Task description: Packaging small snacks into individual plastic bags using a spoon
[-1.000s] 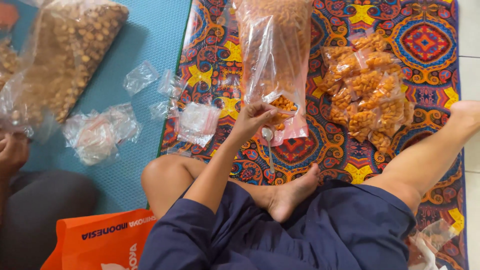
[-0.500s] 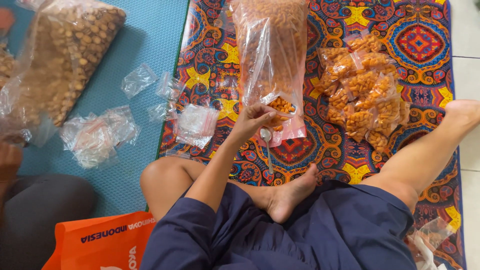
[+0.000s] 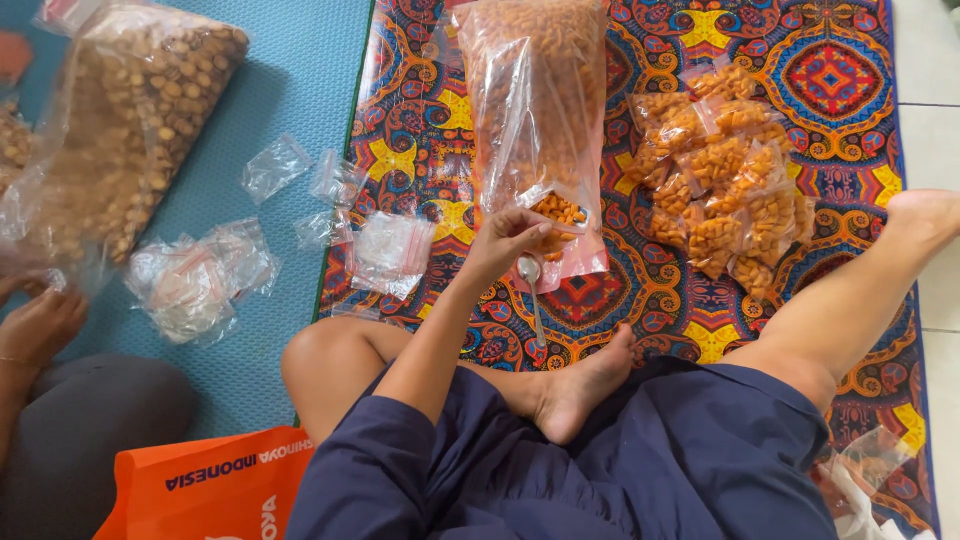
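Pinching the open mouth of the big snack bag (image 3: pixel 535 110) with left-hand fingers (image 3: pixel 520 228), a spoon (image 3: pixel 533 290) just below, the person seems mid-scooping; right hand unseen, so I cannot tell.

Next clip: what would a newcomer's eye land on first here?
The big clear bag of orange snacks lying on the patterned mat, top centre, with the left hand at its open mouth and a spoon just below. Right of it sits a heap of small filled bags. Far left, on the blue mat, lies a bag of brown snacks.
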